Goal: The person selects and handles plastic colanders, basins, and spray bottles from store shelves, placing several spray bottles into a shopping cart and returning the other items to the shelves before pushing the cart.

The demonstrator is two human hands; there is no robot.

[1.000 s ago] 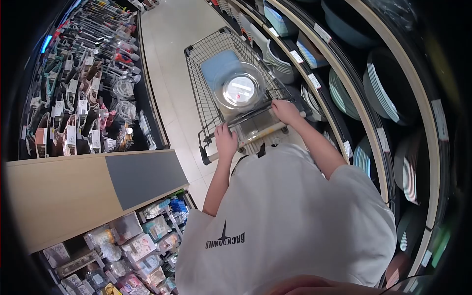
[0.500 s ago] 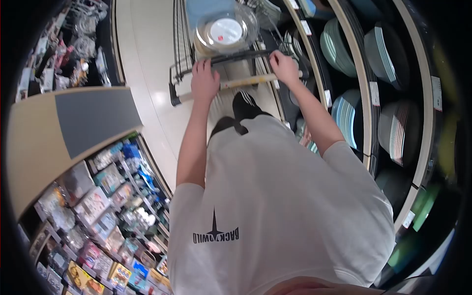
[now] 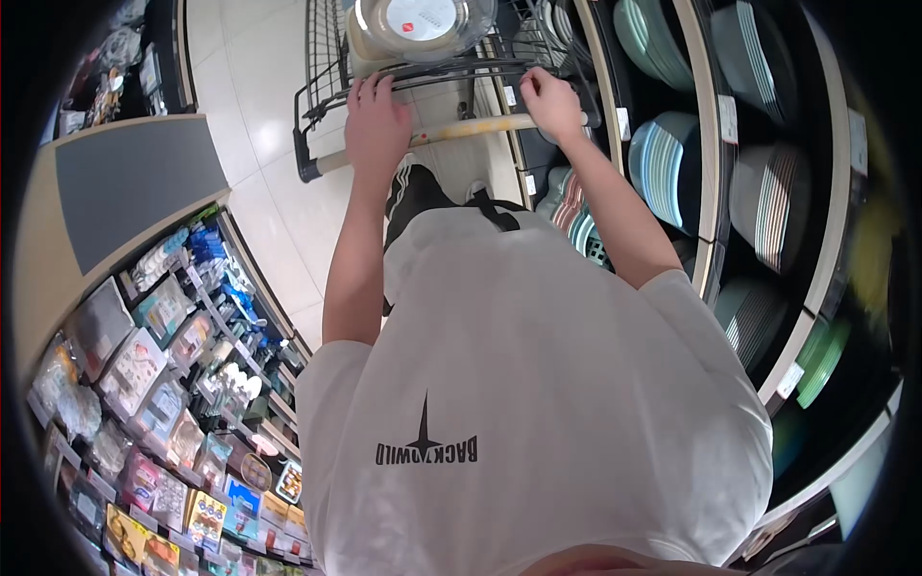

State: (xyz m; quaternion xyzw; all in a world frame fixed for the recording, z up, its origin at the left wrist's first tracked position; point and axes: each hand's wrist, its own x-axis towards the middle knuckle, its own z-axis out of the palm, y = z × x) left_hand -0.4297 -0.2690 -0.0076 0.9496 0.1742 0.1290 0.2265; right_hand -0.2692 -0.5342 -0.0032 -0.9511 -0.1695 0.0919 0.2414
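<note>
A shopping cart (image 3: pixel 471 128) with a pale handle bar and black wire basket is in front of me at the top of the head view. My left hand (image 3: pixel 377 127) lies across the left part of the bar, its fingers curled over the black basket rim. At the bar's right end, my right hand (image 3: pixel 551 104) is closed, with its fingertips at the same rim. Inside the basket sits a clear round plastic container (image 3: pixel 423 24) with a white label and a small red mark.
Shelves of stacked bowls (image 3: pixel 663 168) run close along the right. To the left are a display of small packaged goods (image 3: pixel 163 403) and a wood-edged counter end with a grey panel (image 3: pixel 120 187). Pale tiled floor (image 3: pixel 259 144) lies between them.
The cart and both hands have shifted slightly left and up in view. The shelves on both sides have slid past, and my legs have changed position. Both hands stay on the cart.
</note>
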